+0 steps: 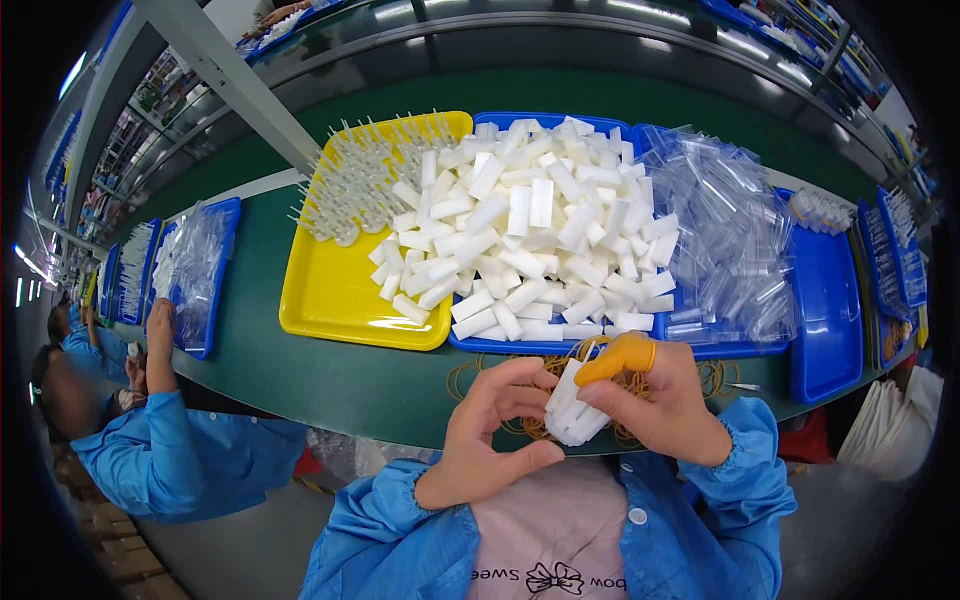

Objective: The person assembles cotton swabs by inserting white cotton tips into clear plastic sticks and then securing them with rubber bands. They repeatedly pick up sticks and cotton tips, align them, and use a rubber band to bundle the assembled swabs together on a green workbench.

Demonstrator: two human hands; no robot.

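Observation:
My right hand [650, 395], with an orange finger cot on its forefinger, pinches a small bundle of white pieces [575, 415] between thumb and forefinger. The bundle is tilted, just over the table's front edge. Curved round its left side is my left hand [500, 425], thumb and fingers apart. Its fingertips come close to the bundle; whether they touch it I cannot tell. Brown rubber bands [525, 425] lie in loose heaps on the table behind and beside my hands. Beyond them, white foam-like blocks [540, 205] are piled high in a blue tray [480, 346].
Left of the pile, a yellow tray [350, 300] holds thin pins on round bases [345, 235]. Clear plastic sleeves [715, 230] fill a tray on the right, beside another blue tray [828, 320]. A co-worker in a blue sleeve [165, 450] sits at left, near another tray [205, 270] of sleeves.

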